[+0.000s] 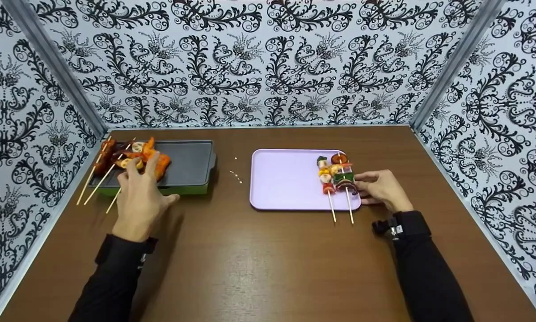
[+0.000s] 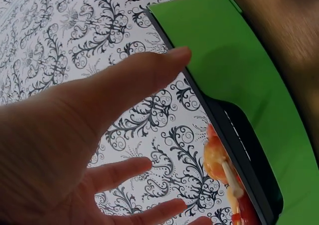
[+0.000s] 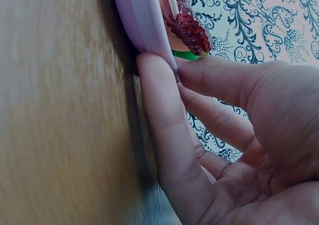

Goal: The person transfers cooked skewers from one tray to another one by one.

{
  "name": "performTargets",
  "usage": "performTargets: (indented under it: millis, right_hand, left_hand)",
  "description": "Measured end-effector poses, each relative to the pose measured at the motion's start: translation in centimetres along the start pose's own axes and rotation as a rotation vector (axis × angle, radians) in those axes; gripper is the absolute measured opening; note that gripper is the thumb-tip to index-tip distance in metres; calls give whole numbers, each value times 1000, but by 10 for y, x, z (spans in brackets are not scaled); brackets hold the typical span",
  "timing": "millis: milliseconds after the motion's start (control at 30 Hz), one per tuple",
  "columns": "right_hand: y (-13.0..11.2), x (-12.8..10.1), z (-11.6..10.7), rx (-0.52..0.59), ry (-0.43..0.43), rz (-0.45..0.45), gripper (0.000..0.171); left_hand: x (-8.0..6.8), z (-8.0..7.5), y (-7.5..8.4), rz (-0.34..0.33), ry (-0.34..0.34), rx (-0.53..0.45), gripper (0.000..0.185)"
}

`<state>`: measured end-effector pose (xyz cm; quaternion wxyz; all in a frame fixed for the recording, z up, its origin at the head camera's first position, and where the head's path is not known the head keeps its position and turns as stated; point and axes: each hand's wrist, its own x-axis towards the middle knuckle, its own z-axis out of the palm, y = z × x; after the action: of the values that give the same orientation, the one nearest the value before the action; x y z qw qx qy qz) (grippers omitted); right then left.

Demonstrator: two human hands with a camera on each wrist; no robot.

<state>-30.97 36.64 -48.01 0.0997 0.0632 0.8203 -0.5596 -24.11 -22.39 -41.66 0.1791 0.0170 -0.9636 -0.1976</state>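
- Right hand (image 1: pixel 379 190) pinches the tray (image 1: pixel 285 179) by its right edge, toward the desk's (image 1: pixel 250 255) far edge, likely steadying it.
- Skewers (image 1: pixel 346 178) overhang its near edge, seemingly for handling.
- Left hand (image 1: pixel 138 201), gripping nothing, hangs over the near edge of the grill (image 1: pixel 185 161).

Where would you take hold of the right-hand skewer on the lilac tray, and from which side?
Probably best by its bare stick end, pinched from the near side: it juts past the near rim of the lilac tray, while the threaded food pieces farther up are bulky and uneven. The right hand pinches the tray's right rim.
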Motion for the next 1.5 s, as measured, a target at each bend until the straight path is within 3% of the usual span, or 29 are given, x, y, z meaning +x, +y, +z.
performTargets:
  millis: [267, 433, 667, 1033, 1300, 1500]
  right_hand:
    - [1, 0, 0, 6, -8, 5, 46]
    - [-1, 1, 0, 6, -7, 12, 45]
    - [-1, 2, -1, 13, -10, 19, 46]
    - [2, 2, 0, 6, -8, 0, 42]
    - [1, 2, -1, 23, -20, 2, 46]
    - [2, 2, -1, 25, -22, 9, 46]
  left_hand:
    - [2, 2, -7, -63, 16, -43, 107]
    - [2, 3, -10, -73, 30, -49, 91]
    - [0, 5, -15, -46, 76, -42, 62]
    - [-2, 1, -14, 6, 138, -43, 40]
    - [-1, -2, -15, -26, 134, -42, 21]
    - [0, -3, -20, -74, 72, -70, 8]
